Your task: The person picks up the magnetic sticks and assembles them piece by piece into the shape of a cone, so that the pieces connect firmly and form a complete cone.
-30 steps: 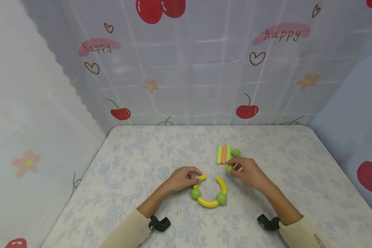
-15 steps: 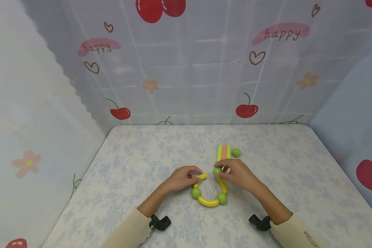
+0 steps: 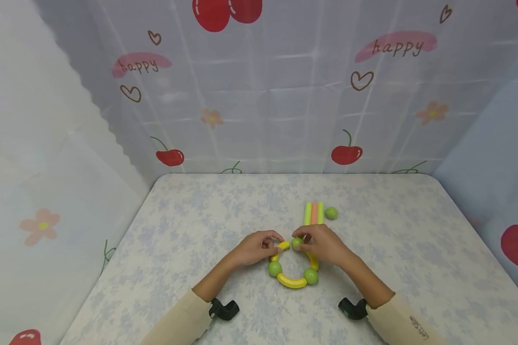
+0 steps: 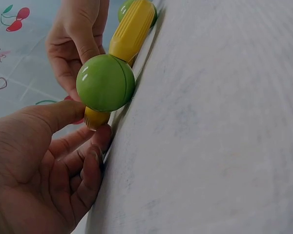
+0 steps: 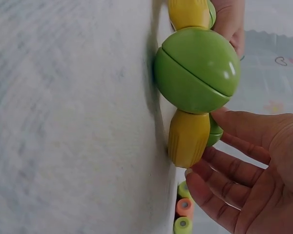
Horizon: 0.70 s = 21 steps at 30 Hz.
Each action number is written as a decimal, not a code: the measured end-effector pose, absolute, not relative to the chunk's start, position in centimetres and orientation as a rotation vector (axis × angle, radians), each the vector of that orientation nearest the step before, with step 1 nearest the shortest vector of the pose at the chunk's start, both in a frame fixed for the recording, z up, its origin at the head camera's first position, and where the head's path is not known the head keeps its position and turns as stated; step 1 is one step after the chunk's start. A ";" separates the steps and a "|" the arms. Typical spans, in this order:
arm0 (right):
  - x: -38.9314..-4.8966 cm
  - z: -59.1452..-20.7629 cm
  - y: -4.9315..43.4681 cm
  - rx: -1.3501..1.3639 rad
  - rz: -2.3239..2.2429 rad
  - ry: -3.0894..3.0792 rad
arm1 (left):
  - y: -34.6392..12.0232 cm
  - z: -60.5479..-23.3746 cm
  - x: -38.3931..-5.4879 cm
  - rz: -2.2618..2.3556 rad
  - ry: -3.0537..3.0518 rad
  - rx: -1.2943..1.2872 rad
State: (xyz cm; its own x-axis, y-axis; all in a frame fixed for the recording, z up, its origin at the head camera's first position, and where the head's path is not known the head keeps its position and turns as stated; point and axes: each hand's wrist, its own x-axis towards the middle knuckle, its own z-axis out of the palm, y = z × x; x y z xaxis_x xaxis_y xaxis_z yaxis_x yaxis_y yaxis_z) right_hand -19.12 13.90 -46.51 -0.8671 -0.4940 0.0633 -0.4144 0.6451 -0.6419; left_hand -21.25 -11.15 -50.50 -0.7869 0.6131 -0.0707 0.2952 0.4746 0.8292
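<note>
A ring of yellow curved rods and green balls lies on the table. My left hand (image 3: 253, 248) pinches the left curved rod (image 3: 284, 245) near its upper end. Between the thumb and fingers of my right hand (image 3: 325, 243) is a green ball (image 3: 296, 243), at the tip of the right curved rod (image 3: 314, 261). A narrow gap shows between this ball and the left rod's end. Two more balls, lower left (image 3: 275, 269) and lower right (image 3: 311, 276), join the bottom rod (image 3: 291, 281). In the right wrist view, the held ball (image 5: 215, 134) is mostly hidden behind the right rod.
Behind my right hand lie straight sticks, two lime ones (image 3: 308, 213) (image 3: 321, 212) with an orange one (image 3: 314, 213) between them. A loose green ball (image 3: 331, 213) sits to their right. Printed curtains (image 3: 259, 120) stand behind the patterned table (image 3: 190, 215).
My right hand has carried the green ball left from beside the sticks to the right curved rod's upper end. The left hand has stayed on its rod.
</note>
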 end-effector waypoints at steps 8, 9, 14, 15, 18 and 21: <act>-19.3 -46.8 13.7 -0.764 -1.018 2.737 | -11.2 -50.6 -21.2 1.250 2.362 0.768; -19.3 -46.8 13.8 -0.766 -1.015 2.735 | -11.2 -50.5 -21.2 1.249 2.363 0.768; -19.3 -46.5 14.2 -0.691 -0.966 2.749 | -11.1 -50.5 -21.2 1.237 2.378 0.761; -19.3 -46.3 14.4 -0.666 -0.944 2.759 | -11.1 -50.6 -21.2 1.232 2.384 0.760; -19.3 -45.9 15.2 -0.587 -0.851 2.771 | -11.0 -50.8 -21.2 1.223 2.399 0.755; -19.2 -45.7 15.8 -0.558 -0.784 2.726 | -11.0 -50.9 -21.2 1.223 2.407 0.756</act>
